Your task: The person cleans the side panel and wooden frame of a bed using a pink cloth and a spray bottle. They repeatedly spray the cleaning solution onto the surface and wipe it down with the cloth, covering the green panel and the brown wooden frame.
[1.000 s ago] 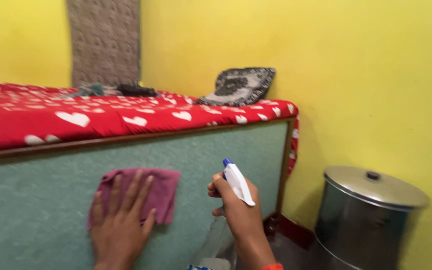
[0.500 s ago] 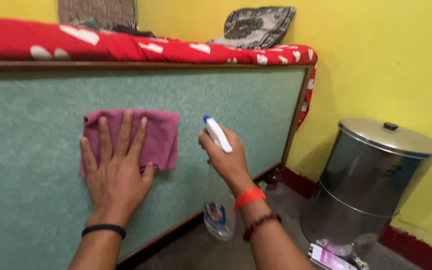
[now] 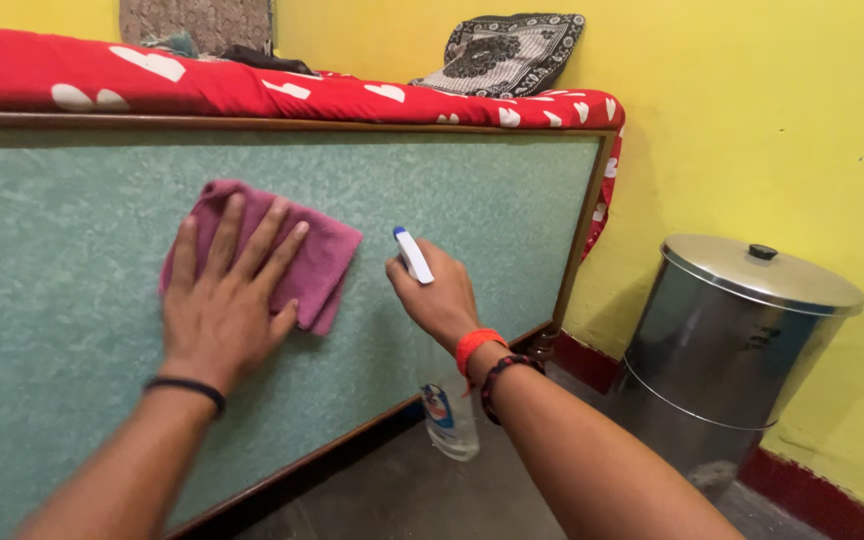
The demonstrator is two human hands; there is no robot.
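Observation:
My left hand [image 3: 217, 300] lies flat with spread fingers on a folded pink cloth [image 3: 302, 255], pressing it against the green textured side panel [image 3: 472, 200] of a bed. My right hand [image 3: 437, 295] grips a clear spray bottle [image 3: 449, 415] by its neck; the white and blue nozzle [image 3: 411, 253] points at the panel, just right of the cloth. The bottle's body hangs below my wrist, which wears a red band and a bead bracelet.
A red cover with white hearts [image 3: 282, 90] tops the bed, with a patterned cushion [image 3: 502, 52] at its far corner. A lidded steel drum [image 3: 737, 350] stands by the yellow wall [image 3: 752, 120] on the right. The floor [image 3: 422, 500] below is grey.
My left hand has slid the cloth upward and tilted it. My right hand with the bottle has shifted slightly left. The view has dropped from the bed top to the panel.

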